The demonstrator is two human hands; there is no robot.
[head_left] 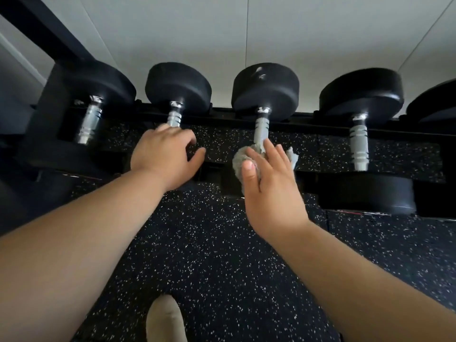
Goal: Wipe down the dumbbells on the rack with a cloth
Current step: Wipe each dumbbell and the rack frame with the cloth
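Wiping looks to be under way on the third dumbbell [265,91] from the left, which is lying across the rack [222,114] with its far head against the wall. The grey cloth [239,161] is sitting bunched on the near part of its chrome handle [261,129]. The right hand [271,186] is pinching the cloth there, thumb on one side and fingers lying along the other, while a corner is poking out past the fingers. To do this well, the cloth should probably be wrapping the whole bar and sliding along the grooved grip, twisting so the underside is getting cleaned too. The far head is showing pale marks that are likely needing a pass. The left hand [162,154] is lying over the near part of the second dumbbell [178,86], fingers bent; whether it is actually grasping it is unclear, though bracing there would be helping balance. Other dumbbells are waiting on both sides, above the speckled floor [222,255].
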